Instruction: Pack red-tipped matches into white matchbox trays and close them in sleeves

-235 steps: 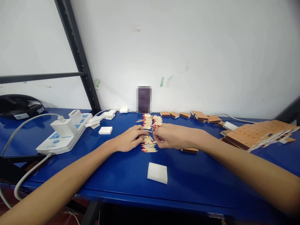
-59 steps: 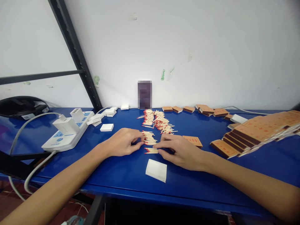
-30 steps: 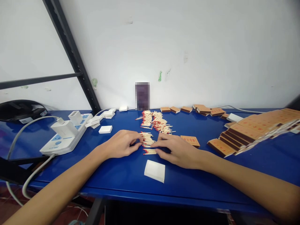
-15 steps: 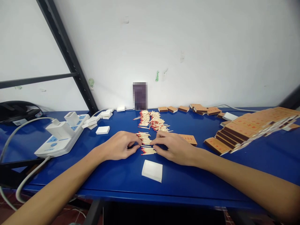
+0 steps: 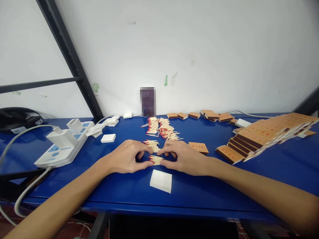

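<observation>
Between my two hands lies a small row of red-tipped matches [image 5: 156, 160] on the blue table. My left hand [image 5: 129, 156] curls at their red-tipped side, thumb at the near edge and fingers at the far edge. At the plain ends my right hand [image 5: 183, 157] does the same, thumb and forefinger bracketing the row. Just beyond the fingers is another small group of matches [image 5: 151, 145]. Nearer the table's front edge sits an open white matchbox tray [image 5: 161, 181]. A brown matchbox cover [image 5: 198, 147] rests beyond my right hand.
Farther back are larger heaps of matches [image 5: 168, 129]. Stacked matchboxes [image 5: 259, 132] fan out on the right, with loose ones [image 5: 211, 115] along the wall. White trays [image 5: 108, 138] and a power strip [image 5: 64, 157] with plugs and cables occupy the left. A pixelated dark object [image 5: 148, 102] leans on the wall.
My thumbs have moved in toward the near edge of the small row, and my fingers have parted it from the group behind. The row is now more compact.
</observation>
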Demonstrator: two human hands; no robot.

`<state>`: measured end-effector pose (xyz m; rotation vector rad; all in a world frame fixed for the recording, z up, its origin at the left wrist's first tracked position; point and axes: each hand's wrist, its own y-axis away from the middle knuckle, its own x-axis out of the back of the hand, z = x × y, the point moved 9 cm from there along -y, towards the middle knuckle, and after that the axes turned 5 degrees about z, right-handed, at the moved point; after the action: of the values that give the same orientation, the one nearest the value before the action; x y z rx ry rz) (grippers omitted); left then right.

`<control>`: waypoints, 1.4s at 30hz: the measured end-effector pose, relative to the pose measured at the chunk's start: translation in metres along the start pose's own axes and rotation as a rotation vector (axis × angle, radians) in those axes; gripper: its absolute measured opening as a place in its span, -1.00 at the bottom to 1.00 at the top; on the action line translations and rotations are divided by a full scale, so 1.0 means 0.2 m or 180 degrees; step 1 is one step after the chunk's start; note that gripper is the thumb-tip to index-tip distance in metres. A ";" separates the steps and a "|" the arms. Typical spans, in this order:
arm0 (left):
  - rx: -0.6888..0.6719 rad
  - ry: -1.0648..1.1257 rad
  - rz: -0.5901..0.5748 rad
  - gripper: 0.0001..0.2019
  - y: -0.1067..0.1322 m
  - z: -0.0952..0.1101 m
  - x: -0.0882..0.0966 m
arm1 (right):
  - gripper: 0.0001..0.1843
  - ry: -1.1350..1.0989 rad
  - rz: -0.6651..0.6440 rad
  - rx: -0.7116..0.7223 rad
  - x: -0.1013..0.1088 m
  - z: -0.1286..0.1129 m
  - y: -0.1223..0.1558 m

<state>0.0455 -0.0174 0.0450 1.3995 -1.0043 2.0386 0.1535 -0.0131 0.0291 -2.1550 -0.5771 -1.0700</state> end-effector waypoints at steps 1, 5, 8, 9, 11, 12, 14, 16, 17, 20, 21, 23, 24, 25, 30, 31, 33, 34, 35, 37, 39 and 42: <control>-0.0017 -0.0031 -0.0034 -0.70 0.00 0.00 -0.01 | -0.76 0.0008 -0.0011 -0.0022 0.00 0.00 0.00; -0.0017 -0.0112 -0.0187 -0.74 -0.01 0.01 -0.03 | -0.83 -0.0035 -0.0008 -0.0131 -0.02 0.00 -0.01; 0.0018 -0.0119 -0.0249 -0.79 -0.02 0.02 -0.04 | -0.90 -0.0053 0.0031 -0.0183 -0.02 -0.01 -0.02; 0.0019 -0.0112 -0.0275 -0.81 -0.02 0.03 -0.04 | -0.91 -0.0024 0.0040 -0.0200 -0.03 -0.02 -0.02; 0.0011 -0.0089 -0.0319 -0.83 -0.02 0.04 -0.05 | -0.91 0.0071 0.0060 -0.0203 -0.03 -0.02 -0.02; 0.0005 -0.0082 -0.0344 -0.85 -0.02 0.05 -0.05 | -0.90 0.0135 0.0066 -0.0173 -0.03 -0.03 -0.02; -0.0007 -0.0109 -0.0407 -0.89 -0.02 0.06 -0.06 | -0.90 0.0307 0.0054 -0.0023 -0.03 -0.05 -0.01; -0.0009 -0.0204 -0.0473 -0.94 -0.02 0.05 -0.07 | -0.86 0.0558 -0.0005 0.0198 -0.04 -0.08 -0.01; -0.0019 -0.0272 -0.0500 -0.94 -0.02 0.05 -0.08 | -0.83 0.0693 -0.0040 0.0292 -0.05 -0.09 -0.01; -0.0116 -0.0497 -0.0533 -0.93 -0.02 0.05 -0.09 | -0.77 0.0994 -0.0118 0.0479 -0.07 -0.12 -0.01; -0.0163 -0.0581 -0.0532 -0.93 -0.02 0.06 -0.10 | -0.78 0.1035 -0.0124 0.0501 -0.07 -0.12 -0.01; -0.0240 -0.0757 -0.0533 -0.93 -0.02 0.07 -0.10 | -0.81 0.1057 -0.0110 0.0493 -0.08 -0.12 -0.01; -0.0271 -0.0844 -0.0540 -0.92 -0.02 0.07 -0.10 | -0.83 0.1056 -0.0094 0.0468 -0.08 -0.11 -0.01; -0.0296 -0.0926 -0.0562 -0.90 -0.02 0.08 -0.10 | -0.85 0.1057 -0.0079 0.0446 -0.08 -0.11 -0.01; -0.0324 -0.1291 -0.0737 -0.82 -0.02 0.08 -0.13 | -0.86 0.1233 -0.0007 0.0543 -0.09 -0.12 -0.02; -0.0312 -0.1361 -0.0758 -0.80 -0.02 0.08 -0.13 | -0.86 0.1303 0.0005 0.0582 -0.09 -0.12 -0.01; -0.0289 -0.1485 -0.0793 -0.79 -0.03 0.07 -0.15 | -0.87 0.1480 0.0003 0.0666 -0.10 -0.12 -0.01; -0.0284 -0.1531 -0.0809 -0.79 -0.02 0.07 -0.16 | -0.87 0.1572 -0.0003 0.0702 -0.10 -0.12 -0.01; -0.0280 -0.1566 -0.0824 -0.79 -0.02 0.07 -0.16 | -0.87 0.1649 -0.0015 0.0724 -0.10 -0.11 -0.01; -0.0269 -0.1636 -0.0841 -0.77 -0.02 0.07 -0.17 | -0.86 0.1741 -0.0026 0.0746 -0.10 -0.11 0.00; -0.0268 -0.1711 -0.0854 -0.75 -0.02 0.06 -0.18 | -0.85 0.1762 -0.0031 0.0781 -0.10 -0.10 0.00; -0.0292 -0.1791 -0.0852 -0.73 -0.02 0.06 -0.17 | -0.84 0.1744 -0.0083 0.0836 -0.11 -0.10 0.00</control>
<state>0.0681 -0.0235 0.0167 1.9898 -1.0360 1.4152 0.1313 -0.0287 0.0207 -1.5410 -0.4536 -1.4378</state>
